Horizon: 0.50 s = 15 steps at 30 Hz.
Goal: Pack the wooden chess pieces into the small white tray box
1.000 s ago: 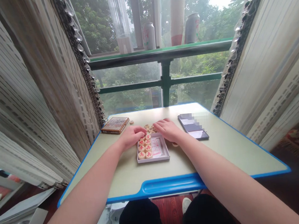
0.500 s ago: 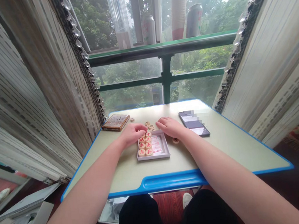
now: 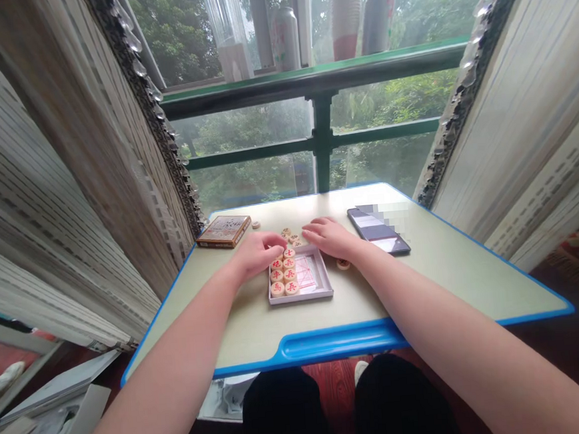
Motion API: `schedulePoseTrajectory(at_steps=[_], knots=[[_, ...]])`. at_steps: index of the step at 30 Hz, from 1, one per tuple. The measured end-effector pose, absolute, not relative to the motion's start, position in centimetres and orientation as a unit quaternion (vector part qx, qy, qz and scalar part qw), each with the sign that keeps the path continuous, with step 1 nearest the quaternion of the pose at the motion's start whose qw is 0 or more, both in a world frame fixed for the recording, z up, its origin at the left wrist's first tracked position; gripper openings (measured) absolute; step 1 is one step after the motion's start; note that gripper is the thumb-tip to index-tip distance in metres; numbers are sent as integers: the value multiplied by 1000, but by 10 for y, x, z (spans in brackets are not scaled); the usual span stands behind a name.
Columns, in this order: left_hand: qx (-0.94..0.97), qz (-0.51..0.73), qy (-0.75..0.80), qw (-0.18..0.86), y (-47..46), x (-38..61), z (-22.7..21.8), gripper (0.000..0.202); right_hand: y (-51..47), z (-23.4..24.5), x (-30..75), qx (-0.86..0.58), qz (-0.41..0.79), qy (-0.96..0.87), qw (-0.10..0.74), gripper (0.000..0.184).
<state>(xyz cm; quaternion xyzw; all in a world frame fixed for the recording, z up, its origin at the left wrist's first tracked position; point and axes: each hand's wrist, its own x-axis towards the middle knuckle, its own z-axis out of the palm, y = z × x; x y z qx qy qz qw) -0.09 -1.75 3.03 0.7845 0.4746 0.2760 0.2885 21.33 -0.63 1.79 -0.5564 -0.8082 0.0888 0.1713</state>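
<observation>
My left hand (image 3: 258,253) is at the far left corner of a shallow white box (image 3: 326,282), its fingers curled and closed over a Chinese chess piece (image 3: 279,254) that they mostly hide. In the box's left half, round wooden pieces with red characters (image 3: 290,275) stand in two columns. A folded sheet with red lines (image 3: 304,274) lies on the box floor to their right. Beyond the box is a small heap of loose pieces (image 3: 294,237). Beside that heap my right hand (image 3: 328,237) rests palm down, fingers stretched out and holding nothing.
On the table (image 3: 440,285), a brown patterned box lid (image 3: 224,231) lies at the far left with a single piece (image 3: 255,224) near it. A phone (image 3: 378,231) is at the right. Another piece (image 3: 343,264) sits by my right wrist. Cans (image 3: 285,40) stand along the window ledge.
The whole view has shifted slightly as my head moved. Both hands keep nearly the same places relative to the box; the pieces in it look unchanged.
</observation>
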Motion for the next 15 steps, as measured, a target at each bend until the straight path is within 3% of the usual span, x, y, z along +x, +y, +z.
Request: schedulePoseTrajectory(at_steps=[11, 15], knots=[[788, 270, 483, 269, -17, -1, 31, 27, -18, 30, 207, -548, 73, -794, 254, 40], [786, 276, 479, 278, -17, 0, 31, 27, -21, 33, 207, -537, 78, -801, 253, 30]])
